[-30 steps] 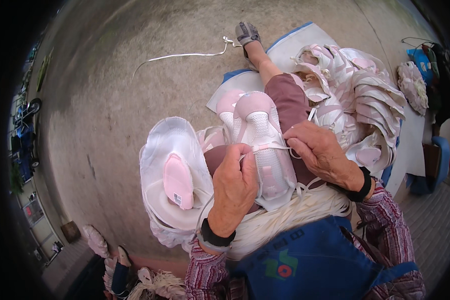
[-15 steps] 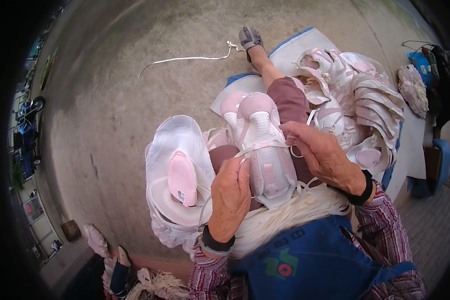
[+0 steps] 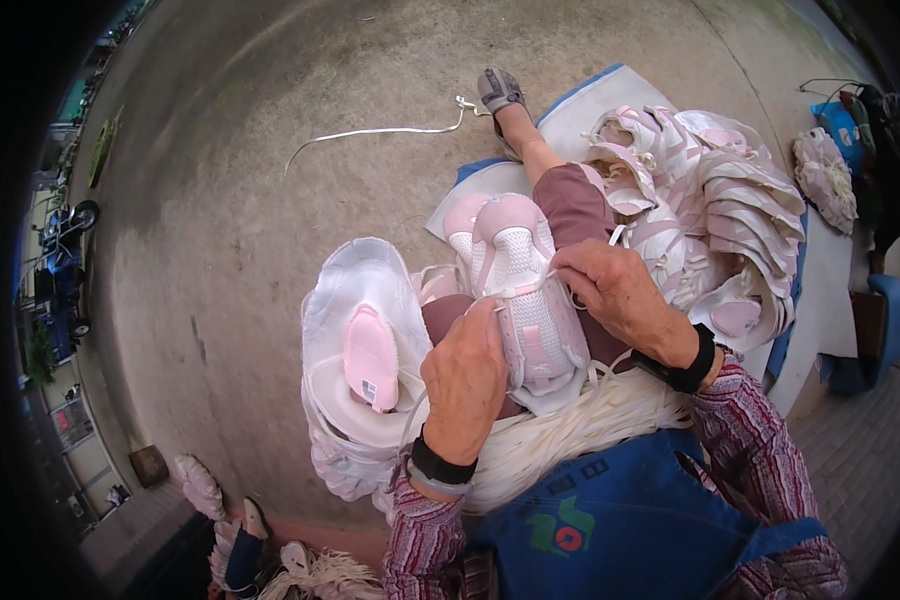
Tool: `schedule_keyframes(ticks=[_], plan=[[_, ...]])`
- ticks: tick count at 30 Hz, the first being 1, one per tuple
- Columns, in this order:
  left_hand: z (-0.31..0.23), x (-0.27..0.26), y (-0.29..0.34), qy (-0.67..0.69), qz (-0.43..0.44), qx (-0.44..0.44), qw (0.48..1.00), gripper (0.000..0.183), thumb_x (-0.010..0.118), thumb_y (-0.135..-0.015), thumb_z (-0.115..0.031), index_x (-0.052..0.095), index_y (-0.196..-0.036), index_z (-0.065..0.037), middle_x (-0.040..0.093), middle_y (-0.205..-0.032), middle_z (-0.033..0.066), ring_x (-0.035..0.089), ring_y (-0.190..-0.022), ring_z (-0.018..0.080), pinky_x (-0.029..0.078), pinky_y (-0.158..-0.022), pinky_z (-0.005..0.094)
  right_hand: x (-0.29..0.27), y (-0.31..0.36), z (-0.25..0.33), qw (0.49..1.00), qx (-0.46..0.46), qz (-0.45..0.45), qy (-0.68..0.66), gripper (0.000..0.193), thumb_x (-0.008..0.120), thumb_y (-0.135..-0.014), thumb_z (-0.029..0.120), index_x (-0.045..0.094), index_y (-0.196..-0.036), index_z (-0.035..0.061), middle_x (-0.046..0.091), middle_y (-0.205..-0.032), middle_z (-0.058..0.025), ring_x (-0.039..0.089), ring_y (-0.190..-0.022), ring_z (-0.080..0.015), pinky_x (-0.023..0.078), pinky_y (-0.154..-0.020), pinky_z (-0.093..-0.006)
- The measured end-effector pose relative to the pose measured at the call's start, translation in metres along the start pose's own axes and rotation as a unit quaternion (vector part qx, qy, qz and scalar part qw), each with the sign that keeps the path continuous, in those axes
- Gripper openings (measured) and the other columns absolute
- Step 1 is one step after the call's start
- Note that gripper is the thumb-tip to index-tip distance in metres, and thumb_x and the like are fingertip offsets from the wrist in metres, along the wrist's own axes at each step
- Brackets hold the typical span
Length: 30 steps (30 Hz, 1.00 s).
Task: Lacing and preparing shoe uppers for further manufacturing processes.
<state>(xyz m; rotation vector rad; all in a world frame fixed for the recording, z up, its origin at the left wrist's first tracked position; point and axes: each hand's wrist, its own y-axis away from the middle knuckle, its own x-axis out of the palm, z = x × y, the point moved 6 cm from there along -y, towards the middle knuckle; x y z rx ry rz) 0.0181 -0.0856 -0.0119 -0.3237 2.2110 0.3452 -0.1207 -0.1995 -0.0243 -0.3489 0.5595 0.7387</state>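
Observation:
A pink and white shoe upper (image 3: 532,345) rests on my lap, its rounded pink tongue pointing away from me. Across its mesh runs a flat whitish shoelace (image 3: 523,291). At the upper's left edge, my left hand (image 3: 465,375) is closed, thumb and forefinger pinching the lace. My right hand (image 3: 625,300) pinches the lace at the right edge with its fingertips. Another upper (image 3: 463,215) lies partly hidden beneath the first. A thick bundle of loose shoelaces (image 3: 580,425) lies across my lap, nearer than the upper.
Nested white uppers (image 3: 345,262) with a pink insole-shaped piece (image 3: 370,358) stand to my left. A large heap of uppers (image 3: 745,205) lies right on a pale sheet (image 3: 610,95). One loose lace (image 3: 370,132) lies on the concrete floor. A blue chair (image 3: 885,325) stands far right.
My right fingertips have closed in on the lace at the upper's right edge. My left hand has stayed near the left edge, shifting only slightly. The whole view has moved a little.

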Motion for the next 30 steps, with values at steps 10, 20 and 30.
schedule_keyframes(ticks=[10,20,30], plan=[[-0.002,-0.003,-0.007,0.093,-0.082,0.07,0.99,0.015,0.056,-0.089,-0.002,0.063,-0.102,0.001,0.064,-0.091,0.0213,0.063,-0.083,0.0391,0.05,-0.071,0.0414,0.002,0.01,0.009,0.998,0.005,0.033,0.062,0.008,0.059,-0.085,0.007,0.058,-0.092,0.0025,0.055,-0.083,-0.0145,0.06,-0.076,-0.0344,0.049,-0.066,-0.0414],[-0.01,-0.002,-0.016,-0.044,0.02,0.103,0.993,0.013,0.051,-0.086,-0.001,0.062,-0.091,0.0,0.059,-0.079,0.0184,0.06,-0.075,0.0365,0.048,-0.067,0.0448,0.009,-0.003,0.038,0.964,-0.084,0.122,0.219,0.012,0.055,-0.076,0.002,0.054,-0.088,-0.0011,0.054,-0.087,-0.0146,0.062,-0.076,-0.0308,0.05,-0.064,-0.0411],[-0.019,0.008,-0.03,-0.11,0.087,0.119,0.983,0.009,0.053,-0.082,-0.003,0.06,-0.086,0.0,0.06,-0.081,0.0206,0.062,-0.076,0.0371,0.049,-0.069,0.0441,0.021,-0.005,0.046,0.927,-0.063,0.181,0.322,0.016,0.058,-0.075,0.003,0.056,-0.09,0.003,0.053,-0.087,-0.0113,0.062,-0.08,-0.0281,0.052,-0.065,-0.0365]])
